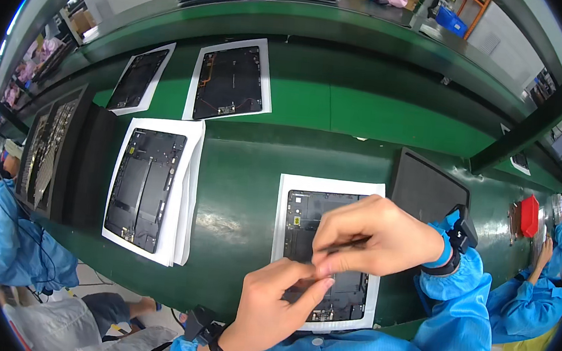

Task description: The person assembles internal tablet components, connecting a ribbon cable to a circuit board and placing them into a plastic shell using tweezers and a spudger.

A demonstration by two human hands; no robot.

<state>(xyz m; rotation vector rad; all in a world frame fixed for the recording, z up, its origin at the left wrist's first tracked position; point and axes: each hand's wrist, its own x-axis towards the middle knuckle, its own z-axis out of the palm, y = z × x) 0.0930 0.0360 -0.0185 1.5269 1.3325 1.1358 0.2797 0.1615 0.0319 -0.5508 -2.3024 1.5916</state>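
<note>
An opened tablet housing [298, 244], black with small boards and cables inside, lies on a white sheet [283, 206] right in front of me. Above it my left hand [278, 302] and my right hand [375, 240] meet, thumbs and forefingers pinched together at nearly one spot. Whatever sits between the fingertips is too small or hidden to make out. My hands cover the middle and right part of the housing. To the left, another tablet housing [142, 193] rests on a stack of white sheets [187, 201].
Two more tablet housings [230, 81] [139, 79] lie on sheets on the green belt [379, 117]. A black foam tray [427, 188] is at right, a dark box of metal parts [49, 148] at far left. A red bin [529, 216] stands near a co-worker's hand [546, 251].
</note>
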